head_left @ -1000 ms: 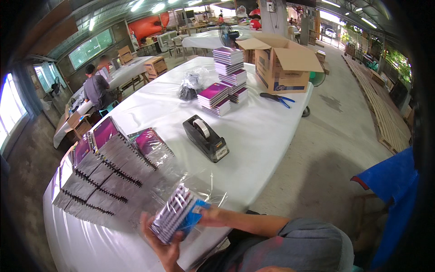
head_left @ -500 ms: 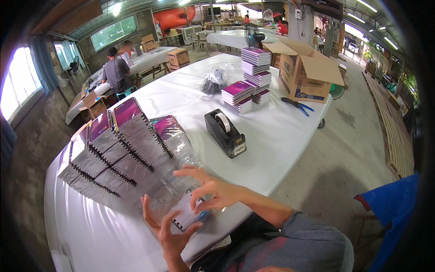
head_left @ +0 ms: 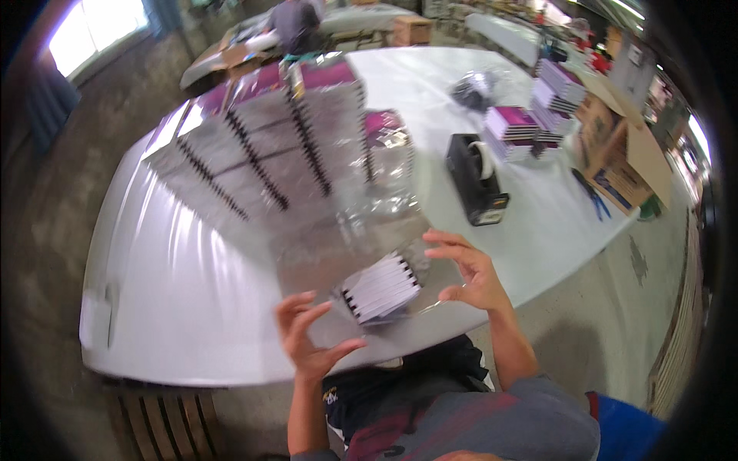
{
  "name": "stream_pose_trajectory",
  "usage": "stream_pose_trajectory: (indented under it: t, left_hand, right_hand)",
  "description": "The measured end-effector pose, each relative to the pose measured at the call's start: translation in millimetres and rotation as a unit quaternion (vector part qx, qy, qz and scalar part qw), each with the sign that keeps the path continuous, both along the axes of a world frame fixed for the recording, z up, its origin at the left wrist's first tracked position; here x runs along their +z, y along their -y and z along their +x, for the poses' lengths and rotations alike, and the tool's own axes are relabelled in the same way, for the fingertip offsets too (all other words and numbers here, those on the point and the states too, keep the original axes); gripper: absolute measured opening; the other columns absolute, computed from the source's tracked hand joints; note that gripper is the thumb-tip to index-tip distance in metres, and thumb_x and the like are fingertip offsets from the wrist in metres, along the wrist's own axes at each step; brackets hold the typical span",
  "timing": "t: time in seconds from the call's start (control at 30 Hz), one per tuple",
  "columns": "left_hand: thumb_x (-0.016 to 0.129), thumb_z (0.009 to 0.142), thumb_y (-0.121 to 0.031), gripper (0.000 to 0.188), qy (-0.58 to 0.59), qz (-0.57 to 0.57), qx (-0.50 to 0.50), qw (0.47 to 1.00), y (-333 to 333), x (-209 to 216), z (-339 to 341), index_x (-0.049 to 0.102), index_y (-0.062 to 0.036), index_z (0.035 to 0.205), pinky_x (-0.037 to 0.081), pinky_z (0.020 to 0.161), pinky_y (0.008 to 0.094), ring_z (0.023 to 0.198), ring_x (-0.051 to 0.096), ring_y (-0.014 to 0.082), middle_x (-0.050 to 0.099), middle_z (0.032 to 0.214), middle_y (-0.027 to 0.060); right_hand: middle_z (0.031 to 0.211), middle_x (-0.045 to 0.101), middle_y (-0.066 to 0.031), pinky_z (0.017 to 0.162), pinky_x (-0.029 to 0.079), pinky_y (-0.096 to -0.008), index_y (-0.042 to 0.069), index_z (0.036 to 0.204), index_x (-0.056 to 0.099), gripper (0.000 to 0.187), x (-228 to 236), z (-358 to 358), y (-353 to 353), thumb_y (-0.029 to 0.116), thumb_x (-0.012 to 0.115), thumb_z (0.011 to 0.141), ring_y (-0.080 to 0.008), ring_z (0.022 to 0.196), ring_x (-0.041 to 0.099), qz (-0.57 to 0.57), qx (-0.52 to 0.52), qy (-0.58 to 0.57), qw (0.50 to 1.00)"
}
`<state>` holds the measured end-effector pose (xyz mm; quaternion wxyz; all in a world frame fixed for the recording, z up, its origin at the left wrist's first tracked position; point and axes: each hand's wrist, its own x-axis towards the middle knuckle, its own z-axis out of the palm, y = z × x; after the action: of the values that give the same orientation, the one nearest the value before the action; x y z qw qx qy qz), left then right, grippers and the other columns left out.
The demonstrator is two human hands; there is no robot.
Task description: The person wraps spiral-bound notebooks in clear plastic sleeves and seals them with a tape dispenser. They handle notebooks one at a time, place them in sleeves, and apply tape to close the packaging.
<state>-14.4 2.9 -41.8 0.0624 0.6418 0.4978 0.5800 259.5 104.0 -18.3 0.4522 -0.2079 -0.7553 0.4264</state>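
A small stack of spiral-bound notebooks (head_left: 382,290) with white page edges and black bindings lies near the table's front edge, with clear plastic around it. My left hand (head_left: 314,332) is to its left, fingers and thumb spread, holding nothing. On the other side my right hand (head_left: 470,275) is also open, its fingers curved beside the plastic. Whether either hand touches the clear film cannot be made out. Beyond them stand rows of plastic-wrapped notebooks (head_left: 265,146) with purple covers and black spiral bindings. A smaller wrapped pile (head_left: 388,157) adjoins them on the right.
A black tape dispenser (head_left: 475,180) stands right of the wrapped piles. Farther right are loose purple notebooks (head_left: 515,127), blue-handled pliers (head_left: 592,196) and an open cardboard box (head_left: 615,165). Crumpled plastic (head_left: 473,88) lies at the back. A person (head_left: 294,27) sits at another table.
My hands have drawn apart to either side of the notebook stack, which now shows more fully. The view has swung, so the table and piles appear shifted.
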Motion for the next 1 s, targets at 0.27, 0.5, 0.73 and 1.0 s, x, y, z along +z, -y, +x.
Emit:
stream_pose_trajectory:
  t: [0.27,0.5,0.73,1.0]
  left_hand:
    - [0.089,0.049,-0.028,0.073,-0.014,-0.009,-0.058,0.998,3.2,-12.5,3.9,0.065,-0.0095,0.115,0.046,0.086,0.0338,0.107,0.057,0.0240,0.061,0.118,0.0092]
    - [0.084,0.054,-0.031,0.073,-0.197,-0.045,-0.094,0.975,-9.2,12.9,5.8,0.062,-0.0148,0.121,0.039,0.088,0.0339,0.109,0.053,0.0191,0.059,0.122,-0.0022]
    - [0.077,0.063,-0.023,0.072,-0.368,-0.093,-0.121,0.917,-12.1,51.5,16.0,0.053,-0.0161,0.130,0.036,0.086,0.0335,0.113,0.050,0.0111,0.052,0.128,-0.0034]
    - [0.080,0.058,-0.023,0.076,-0.400,-0.144,-0.133,0.895,-8.2,67.2,19.9,0.054,-0.0169,0.129,0.035,0.091,0.0331,0.118,0.051,0.0132,0.052,0.133,-0.0021]
  right_hand:
    - [0.130,0.055,-0.0067,0.107,0.031,-0.0430,0.016,0.119,0.063,0.063,5.4,-18.3,1.9,0.022,0.086,0.060,-0.0260,0.126,0.046,0.061,0.053,0.133,0.988]
    - [0.139,0.046,-0.0074,0.109,0.026,-0.0470,0.028,0.114,0.066,0.053,35.9,-34.4,5.5,0.028,0.081,0.063,-0.0264,0.131,0.040,0.166,0.097,0.294,0.936]
    - [0.138,0.045,-0.0165,0.108,0.027,-0.0469,0.019,0.114,0.066,0.046,45.2,-30.8,-9.6,0.020,0.077,0.069,-0.0309,0.130,0.039,0.146,0.238,0.217,0.936]
    - [0.109,0.066,-0.0117,0.088,0.047,-0.0282,0.000,0.094,0.070,0.021,36.6,-51.0,-58.6,0.009,0.071,0.075,-0.0171,0.101,0.062,-0.226,0.164,0.194,0.941]
